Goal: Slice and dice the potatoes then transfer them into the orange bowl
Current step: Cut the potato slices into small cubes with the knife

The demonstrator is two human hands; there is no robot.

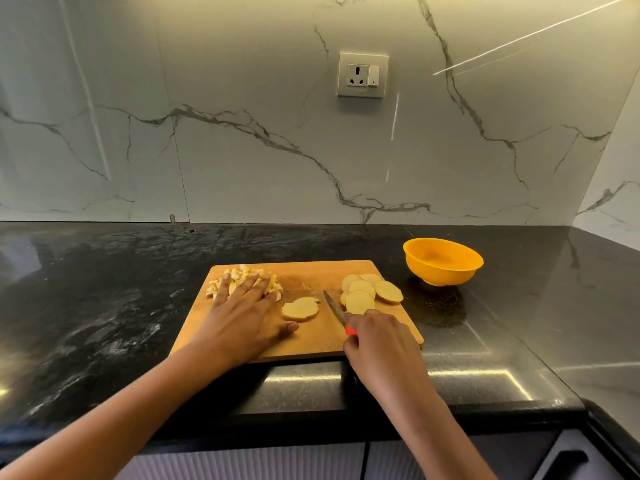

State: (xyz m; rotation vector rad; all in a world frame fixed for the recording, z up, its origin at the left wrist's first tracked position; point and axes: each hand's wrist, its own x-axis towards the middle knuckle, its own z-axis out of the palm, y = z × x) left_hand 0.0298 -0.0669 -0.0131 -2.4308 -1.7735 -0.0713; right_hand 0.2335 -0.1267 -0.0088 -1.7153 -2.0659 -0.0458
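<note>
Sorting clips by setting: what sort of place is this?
Likely a home kitchen: dark polished stone countertop, white veined marble-look backsplash with a wall socket, wooden cutting board with potato slices.

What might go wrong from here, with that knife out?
1. The left hand lies flat on the diced potato at the far left corner of the board; pieces may slide off.
2. The right hand grips the knife, its blade close to the left hand: a slip might nick it.
3. The orange bowl stands apart from the board; dice may drop in transfer.
</note>
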